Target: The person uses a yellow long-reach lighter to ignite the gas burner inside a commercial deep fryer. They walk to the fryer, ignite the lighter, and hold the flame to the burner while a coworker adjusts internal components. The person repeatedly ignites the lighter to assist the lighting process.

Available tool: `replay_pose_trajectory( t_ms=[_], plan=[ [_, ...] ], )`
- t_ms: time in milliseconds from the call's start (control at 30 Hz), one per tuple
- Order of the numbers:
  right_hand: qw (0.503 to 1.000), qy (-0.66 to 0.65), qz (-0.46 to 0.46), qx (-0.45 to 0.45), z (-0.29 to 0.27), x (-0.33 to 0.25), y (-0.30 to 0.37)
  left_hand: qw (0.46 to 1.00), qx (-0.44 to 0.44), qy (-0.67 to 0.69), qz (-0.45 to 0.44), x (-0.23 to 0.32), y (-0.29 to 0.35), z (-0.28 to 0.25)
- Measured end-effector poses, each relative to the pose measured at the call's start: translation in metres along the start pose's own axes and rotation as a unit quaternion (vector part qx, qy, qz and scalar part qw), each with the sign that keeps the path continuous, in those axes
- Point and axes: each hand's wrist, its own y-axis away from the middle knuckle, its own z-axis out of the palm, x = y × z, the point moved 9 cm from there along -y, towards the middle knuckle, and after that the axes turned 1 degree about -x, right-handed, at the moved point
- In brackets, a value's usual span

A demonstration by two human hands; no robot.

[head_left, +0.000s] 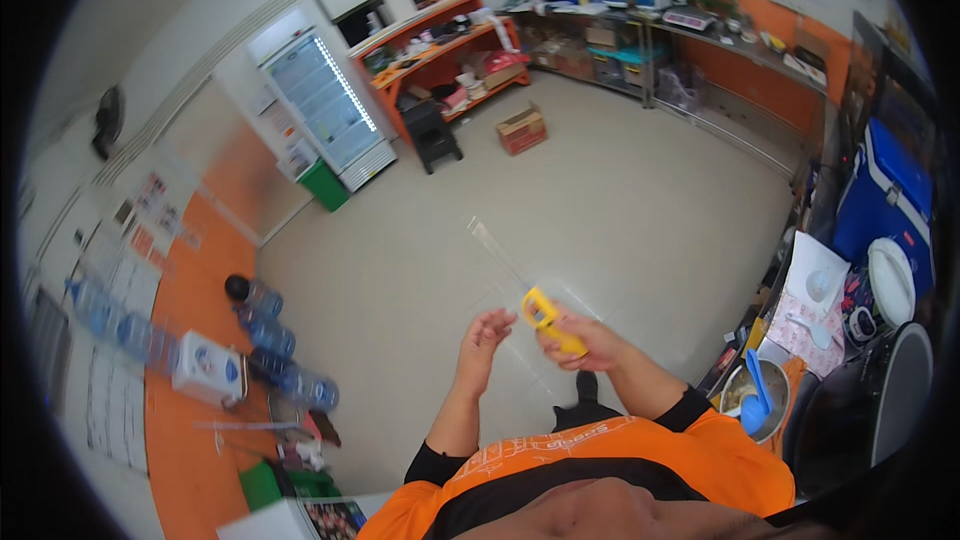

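Observation:
In my right hand (588, 342) is a yellow-handled tool (541, 306) with a loop in its handle and a long, thin metal shaft. The shaft points away to the far left over the floor, slightly smeared by motion, so its exact kind is unclear. My fingers wrap round the lower part of the handle. Just left of it my left hand (486, 332) is raised with loosely bent fingers. Nothing shows in that hand, and it is apart from the tool.
A cardboard box (521, 130) lies on the tiled floor (640, 210) ahead. At right stand a blue cooler box (885, 200) and a metal bowl (778, 402) with a blue ladle (755, 395). Large water bottles (305, 387) line the left wall. A glass-door fridge (325, 105) stands far left.

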Motion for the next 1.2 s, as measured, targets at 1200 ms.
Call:
replay_pose_trajectory(
  t_ms=[1200],
  plan=[
    [0.725, 0.126, -0.263, 0.624, -0.561, -0.631, -0.144, 0.868, -0.063, -0.484, -0.092, -0.415, -1.041, -0.279]
  ],
)
